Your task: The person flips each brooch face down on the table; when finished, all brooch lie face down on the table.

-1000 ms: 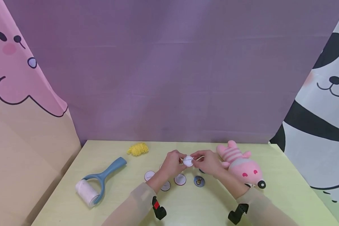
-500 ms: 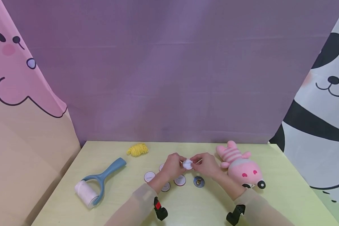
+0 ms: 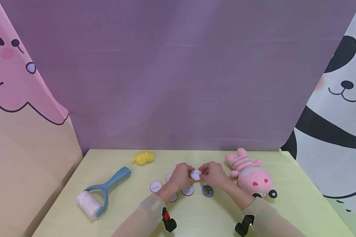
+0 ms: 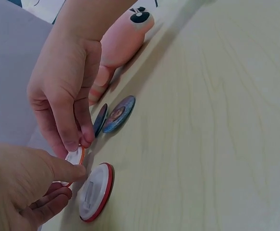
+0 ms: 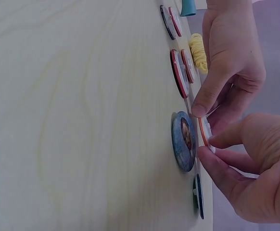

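Over the middle of the table both hands hold one round pin-back badge [image 3: 196, 174], its white back turned up and an orange rim visible in the left wrist view. My left hand [image 3: 180, 176] pinches its left edge between thumb and fingers. On the opposite edge, my right hand [image 3: 216, 174] pinches with thumb and fingertips. Fingers partly cover the badge in both wrist views. Beneath the hands lie other badges: a red-rimmed one [image 4: 96, 192] with its pin back up, and a blue one [image 5: 184, 142] with its picture side up.
Further white-backed badges [image 3: 156, 186] lie left of centre. A blue-handled lint roller [image 3: 106, 187] rests on the left, a bundle of yellow yarn [image 3: 143, 158] near the back edge. A pink striped plush toy [image 3: 252, 174] lies just beyond the right hand.
Both hands, still pinching the badge, have come down slightly and a little nearer. The head view has shifted a bit; the things on the table lie as before.
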Motion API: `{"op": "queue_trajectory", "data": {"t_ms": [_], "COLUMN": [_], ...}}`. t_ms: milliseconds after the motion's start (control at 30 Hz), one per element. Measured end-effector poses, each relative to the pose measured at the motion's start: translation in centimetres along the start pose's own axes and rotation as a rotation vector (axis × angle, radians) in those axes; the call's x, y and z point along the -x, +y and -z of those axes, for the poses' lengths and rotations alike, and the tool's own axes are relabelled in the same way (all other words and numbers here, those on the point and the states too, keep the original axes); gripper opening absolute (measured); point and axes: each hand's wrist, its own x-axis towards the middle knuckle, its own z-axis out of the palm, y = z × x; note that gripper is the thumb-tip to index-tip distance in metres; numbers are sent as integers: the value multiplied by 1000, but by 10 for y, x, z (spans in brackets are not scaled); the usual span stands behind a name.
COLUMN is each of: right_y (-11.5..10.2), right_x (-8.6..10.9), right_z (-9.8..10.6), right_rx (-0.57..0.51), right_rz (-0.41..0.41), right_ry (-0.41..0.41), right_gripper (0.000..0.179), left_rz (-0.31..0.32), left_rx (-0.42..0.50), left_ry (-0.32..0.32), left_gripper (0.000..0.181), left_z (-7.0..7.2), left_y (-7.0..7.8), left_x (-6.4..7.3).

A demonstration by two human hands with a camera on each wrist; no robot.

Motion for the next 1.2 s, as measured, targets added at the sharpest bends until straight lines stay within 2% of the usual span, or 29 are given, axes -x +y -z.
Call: {"op": "queue_trajectory", "data": {"t_ms": [333, 667, 833, 1000, 1200], "right_y": [1, -4, -5, -5, -10], "right_x": [2, 2, 1, 3, 11], "right_z": [-1, -1, 3, 14, 33], "right_rx": [13, 73, 87, 96, 118], "right_rz": [42, 124, 103, 44, 67], "right_ry": [-70, -79, -84, -56, -44], "right_gripper": [23, 14, 17, 19, 16], "left_rz": [-19, 35, 48, 0, -84], "left_rx": [-45, -40, -50, -67, -45], "left_ry": [-1, -21, -43, -35, -62], "left_gripper": [29, 23, 27, 31, 26], "left_z": [-2, 3, 5, 8, 12], "left_y": [-3, 3, 6, 12, 27], "left_x": [0, 0, 1, 1, 4]}}
